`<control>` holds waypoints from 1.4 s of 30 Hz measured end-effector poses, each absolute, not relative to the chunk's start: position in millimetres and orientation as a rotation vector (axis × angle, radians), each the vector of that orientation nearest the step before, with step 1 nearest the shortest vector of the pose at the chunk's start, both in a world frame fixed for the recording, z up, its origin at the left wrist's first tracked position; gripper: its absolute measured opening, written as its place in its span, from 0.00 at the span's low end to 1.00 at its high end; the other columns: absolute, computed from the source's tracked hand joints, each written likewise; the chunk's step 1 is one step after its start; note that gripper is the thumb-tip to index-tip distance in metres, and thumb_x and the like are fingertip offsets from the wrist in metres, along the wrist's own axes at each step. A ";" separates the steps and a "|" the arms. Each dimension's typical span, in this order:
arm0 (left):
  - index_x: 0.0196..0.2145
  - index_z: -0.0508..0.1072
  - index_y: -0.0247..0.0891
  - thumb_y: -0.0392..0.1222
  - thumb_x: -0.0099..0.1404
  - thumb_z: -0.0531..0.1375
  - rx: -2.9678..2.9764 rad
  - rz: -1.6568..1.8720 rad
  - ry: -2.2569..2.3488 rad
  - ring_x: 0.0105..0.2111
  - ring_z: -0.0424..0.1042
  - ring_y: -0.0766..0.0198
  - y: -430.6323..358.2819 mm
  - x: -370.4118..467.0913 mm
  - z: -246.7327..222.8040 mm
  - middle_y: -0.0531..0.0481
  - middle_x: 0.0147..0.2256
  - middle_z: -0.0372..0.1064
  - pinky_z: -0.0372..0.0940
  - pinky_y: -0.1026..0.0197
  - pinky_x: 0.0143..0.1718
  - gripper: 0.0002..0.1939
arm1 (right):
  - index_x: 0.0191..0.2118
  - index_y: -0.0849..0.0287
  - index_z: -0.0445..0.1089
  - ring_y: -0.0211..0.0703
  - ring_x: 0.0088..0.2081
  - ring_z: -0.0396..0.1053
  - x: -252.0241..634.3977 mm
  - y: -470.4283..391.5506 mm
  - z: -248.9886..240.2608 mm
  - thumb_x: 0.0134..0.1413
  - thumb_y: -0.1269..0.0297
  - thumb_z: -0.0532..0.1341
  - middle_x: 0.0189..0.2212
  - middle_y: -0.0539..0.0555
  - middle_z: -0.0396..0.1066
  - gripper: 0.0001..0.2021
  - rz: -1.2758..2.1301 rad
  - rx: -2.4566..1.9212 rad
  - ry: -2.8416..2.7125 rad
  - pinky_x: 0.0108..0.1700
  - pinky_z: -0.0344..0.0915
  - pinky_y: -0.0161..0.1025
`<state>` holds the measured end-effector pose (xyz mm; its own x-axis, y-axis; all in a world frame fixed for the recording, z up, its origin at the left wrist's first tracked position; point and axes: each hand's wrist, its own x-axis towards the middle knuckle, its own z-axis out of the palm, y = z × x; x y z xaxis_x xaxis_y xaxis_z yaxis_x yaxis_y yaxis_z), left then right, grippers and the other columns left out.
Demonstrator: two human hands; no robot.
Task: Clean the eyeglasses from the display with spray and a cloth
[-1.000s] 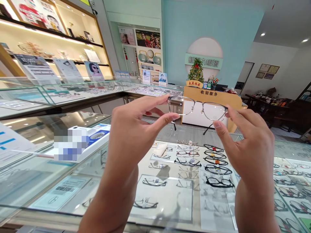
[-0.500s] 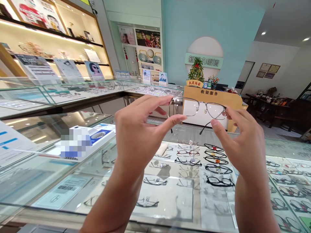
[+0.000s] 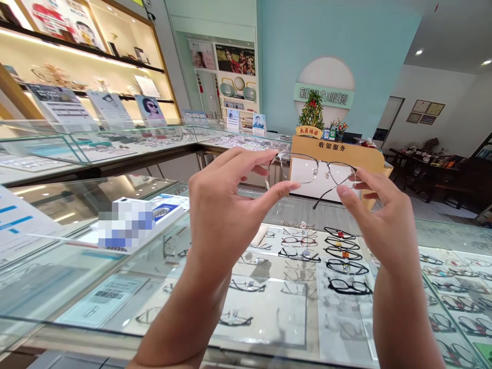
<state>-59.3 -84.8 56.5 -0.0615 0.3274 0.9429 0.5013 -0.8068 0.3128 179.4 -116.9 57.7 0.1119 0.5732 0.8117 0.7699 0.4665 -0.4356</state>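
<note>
Head view: rows of spectacle frames are displayed inside a glass-topped bench [image 3: 34,292], laid out on pale boards. At its right, a column of dark-framed glasses [image 3: 345,254] is lined up, some marked with red or orange tags; a pale blue card [image 3: 109,297] with a barcode is laid to the left. More frames are contained in the adjoining case [image 3: 457,302]. On the glass at left, a white box [image 3: 169,212] with blue print is partly masked by blurred blocks.

Above the bench, a pair of eyeglasses [image 3: 323,163] is held up in the air between both hands. One end is pinched by the thumb and fingers of the left hand [image 3: 226,200], the other by those of the right hand [image 3: 384,215]. The rims are thin, dark along the top and silvery below, with clear lenses; one dark temple is angled downward.

Reflections are cast on the glass surface. Behind, a wooden desk [image 3: 353,158], a leafy plant [image 3: 312,110], a blue-green wall [image 3: 284,51] and lit shelves [image 3: 126,59] are seen.
</note>
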 end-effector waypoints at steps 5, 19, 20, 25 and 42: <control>0.49 0.84 0.53 0.58 0.63 0.75 -2.090 -1.985 -0.994 0.41 0.83 0.53 -82.0 -59.1 58.3 0.52 0.43 0.84 0.80 0.51 0.42 0.19 | 0.52 0.51 0.79 0.53 0.46 0.79 175.7 -117.9 57.4 0.62 0.41 0.69 0.47 0.58 0.80 0.23 -0.277 -1.157 -1.459 0.45 0.76 0.53; 0.52 0.80 0.51 0.59 0.61 0.76 -2.109 -2.045 -0.972 0.44 0.84 0.52 -74.8 -49.9 54.7 0.50 0.51 0.82 0.81 0.48 0.47 0.25 | 0.55 0.51 0.74 0.52 0.46 0.78 169.1 -122.6 57.0 0.62 0.44 0.71 0.47 0.57 0.78 0.23 -0.356 -1.100 -1.433 0.46 0.77 0.52; 0.52 0.80 0.50 0.60 0.61 0.76 -2.104 -2.053 -0.975 0.44 0.84 0.52 -74.1 -49.1 54.4 0.49 0.51 0.82 0.81 0.49 0.47 0.25 | 0.56 0.51 0.74 0.53 0.46 0.78 168.5 -123.4 57.3 0.62 0.45 0.71 0.47 0.57 0.78 0.23 -0.380 -1.097 -1.437 0.45 0.77 0.53; 0.52 0.79 0.49 0.61 0.61 0.76 -2.106 -2.099 -0.955 0.47 0.84 0.51 -71.6 -46.4 52.8 0.48 0.50 0.82 0.82 0.48 0.50 0.26 | 0.59 0.49 0.73 0.56 0.49 0.77 164.1 -126.6 58.3 0.63 0.49 0.71 0.48 0.59 0.76 0.23 -0.515 -1.073 -1.449 0.44 0.78 0.54; 0.58 0.74 0.48 0.58 0.65 0.74 -1.964 -2.206 -0.759 0.57 0.81 0.46 -39.6 -28.6 40.3 0.44 0.54 0.78 0.80 0.44 0.57 0.29 | 0.66 0.47 0.70 0.65 0.58 0.73 155.9 -120.6 56.0 0.68 0.48 0.65 0.55 0.65 0.73 0.25 -0.597 -0.988 -1.409 0.49 0.80 0.63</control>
<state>-28.6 -39.6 40.3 -0.1681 0.2532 0.9527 0.3869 -0.8720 0.3000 155.9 -120.6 56.0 0.1195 0.2066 0.9711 0.8411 0.4986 -0.2096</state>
